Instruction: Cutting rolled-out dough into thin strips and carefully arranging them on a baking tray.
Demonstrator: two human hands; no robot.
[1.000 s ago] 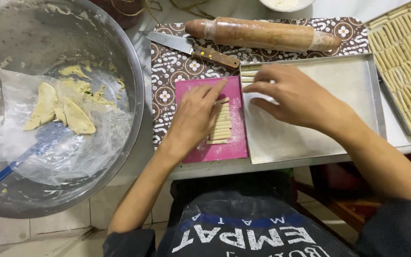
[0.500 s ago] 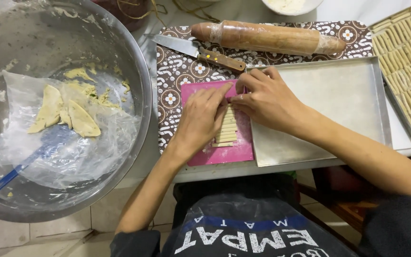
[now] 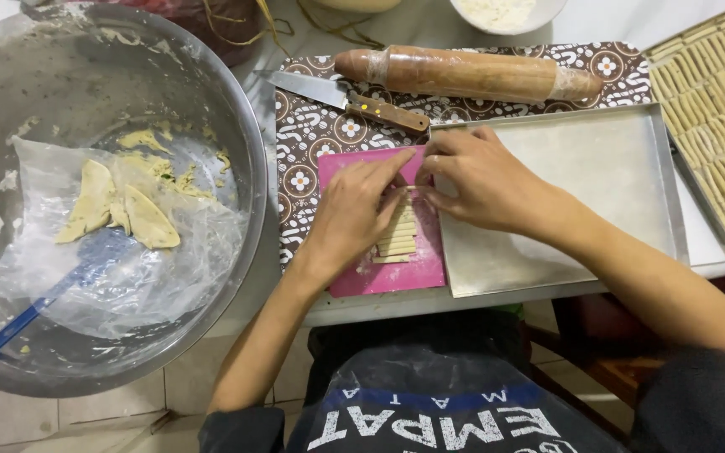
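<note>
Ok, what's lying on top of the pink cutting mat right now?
A row of pale dough strips lies on the pink mat. Both hands, left hand and right hand, meet over the row's far end, covering the strips there.

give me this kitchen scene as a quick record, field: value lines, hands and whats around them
left hand: left hand fingertips on the dough strips
right hand: right hand pinching the top strip together with the left
strips on: pink board, lying in a stacked row
beside board: metal tray, nothing on it
far right: second tray filled with rows of strips
behind: rolling pin, knife
left: steel bowl holding dough pieces, plastic sheet, blue spatula
</note>
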